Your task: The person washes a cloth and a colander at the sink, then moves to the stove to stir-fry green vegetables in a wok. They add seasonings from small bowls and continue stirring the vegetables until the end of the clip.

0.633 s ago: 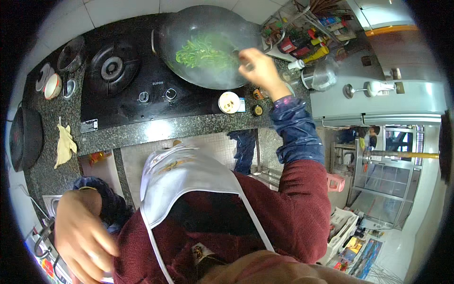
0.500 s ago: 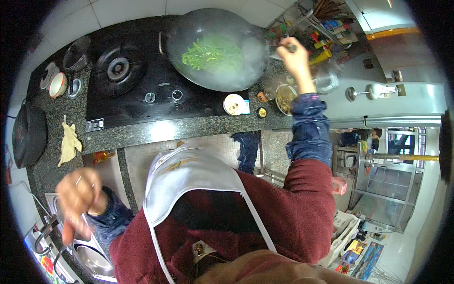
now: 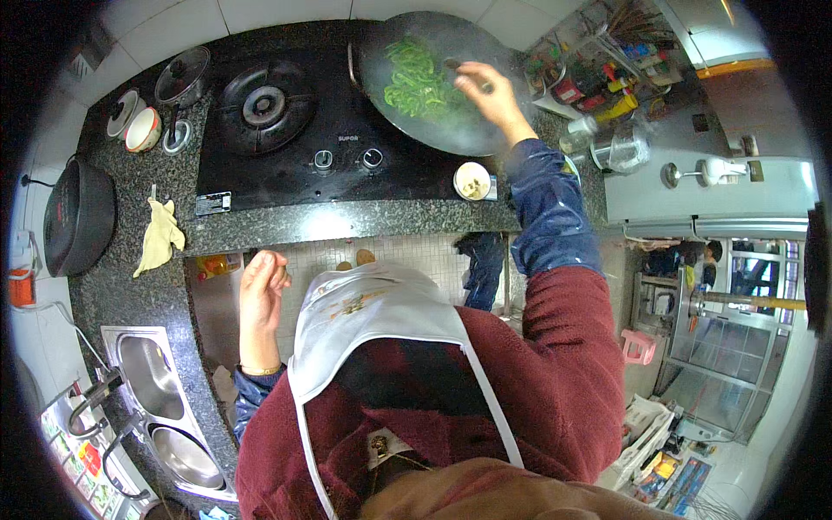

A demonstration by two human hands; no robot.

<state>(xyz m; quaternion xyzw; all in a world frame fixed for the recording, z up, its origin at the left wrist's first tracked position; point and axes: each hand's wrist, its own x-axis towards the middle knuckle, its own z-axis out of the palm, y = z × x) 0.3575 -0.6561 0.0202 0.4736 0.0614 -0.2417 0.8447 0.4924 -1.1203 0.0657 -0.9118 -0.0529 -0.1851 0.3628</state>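
Note:
A dark wok [image 3: 390, 121] stands on the right side of the cooktop, with green vegetables [image 3: 416, 82] in it under rising steam. Over the wok's right part, my right hand [image 3: 490, 94] is closed around a utensil's dark handle [image 3: 487, 87]. The utensil's working end is hard to make out in the steam. My left hand [image 3: 263, 282] is raised in front of the counter edge, fingers loosely curled, with nothing visible in them. A small white bowl [image 3: 472, 181] with pale bits inside sits at the cooktop's front edge, beneath the wok.
An unlit burner [image 3: 263, 106] is left of the wok. Farther left are a lidded pot [image 3: 184, 76], a small bowl [image 3: 143, 130], a pale yellow glove [image 3: 160, 236] and a black appliance [image 3: 80, 217]. A double sink [image 3: 136, 334] lies lower left. Bottles and jars [image 3: 607, 104] crowd the right.
My right hand has moved left, from beside the wok's right rim to over the wok. My left hand has come away from the sink side toward the counter front. The view has shifted.

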